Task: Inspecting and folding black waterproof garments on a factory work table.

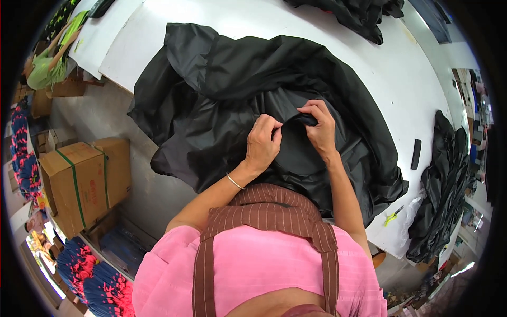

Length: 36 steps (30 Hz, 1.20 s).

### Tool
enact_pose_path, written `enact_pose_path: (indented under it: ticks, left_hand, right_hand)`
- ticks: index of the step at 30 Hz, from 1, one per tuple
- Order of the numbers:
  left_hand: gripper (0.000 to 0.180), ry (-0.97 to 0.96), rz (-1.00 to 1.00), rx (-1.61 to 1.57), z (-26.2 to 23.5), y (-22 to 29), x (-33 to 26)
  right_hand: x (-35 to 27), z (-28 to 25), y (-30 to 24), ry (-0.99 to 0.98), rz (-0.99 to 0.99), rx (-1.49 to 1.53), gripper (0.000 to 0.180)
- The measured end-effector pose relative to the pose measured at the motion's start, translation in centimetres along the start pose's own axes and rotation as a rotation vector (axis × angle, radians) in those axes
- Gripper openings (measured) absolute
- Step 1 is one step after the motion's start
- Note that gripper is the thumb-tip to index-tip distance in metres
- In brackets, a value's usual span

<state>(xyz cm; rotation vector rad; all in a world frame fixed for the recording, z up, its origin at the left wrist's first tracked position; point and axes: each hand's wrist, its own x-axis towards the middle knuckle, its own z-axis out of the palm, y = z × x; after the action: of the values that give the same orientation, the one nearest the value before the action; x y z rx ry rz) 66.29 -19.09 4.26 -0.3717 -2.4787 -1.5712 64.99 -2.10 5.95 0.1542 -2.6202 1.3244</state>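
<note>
A large piece of black, slightly shiny fabric (253, 66), which looks like a garment, lies rumpled over the white table and hangs past its near edge toward my lap. My left hand (263, 141) pinches a fold of it near the middle, fingers closed. Just to the right, my right hand (320, 126) grips the same fabric between thumb and fingers, with a bunched dark edge at the fingertips. A short stretch of cloth lies between the two hands. What the fabric's inner folds hold is hidden.
On the white table (391, 90) at right lie a black flat bar (416, 154), yellow-green snips (393, 215) and another black fabric heap (441, 185). More black fabric (354, 18) sits at the far edge. A strapped cardboard box (87, 179) stands left; a person (47, 66) works beyond.
</note>
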Motion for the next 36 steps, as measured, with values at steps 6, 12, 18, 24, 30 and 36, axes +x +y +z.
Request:
enact_pose_path:
  ticks: [6,12,18,24,30,36]
  left_hand:
    - [0.022,0.037,0.188,-0.107,-0.4,-0.5,-0.4]
    - [0.023,0.04,0.201,-0.158,-0.5,-0.8,-0.7]
    - [0.021,0.03,0.225,-0.149,-0.2,-1.1,-0.5]
    - [0.019,-0.023,0.222,-0.168,-0.7,-1.1,-0.4]
    - [0.018,-0.011,0.239,-0.097,-1.3,-0.1,0.2]
    - [0.016,-0.115,0.078,-0.197,-3.9,0.9,-0.3]
  right_hand:
    - [-1.1,0.9,1.0,0.131,0.057,0.105,0.03]
    - [-0.8,-0.1,1.3,0.106,0.365,0.372,0.022]
    - [1.6,-1.7,-6.1,-0.111,0.381,0.224,0.024]
    - [1.9,2.1,-3.3,-0.016,0.131,-0.234,0.023]
    - [0.4,1.7,-5.1,-0.073,0.081,-0.134,0.03]
    - [-3.4,-6.9,2.4,0.246,0.535,-0.104,0.024]
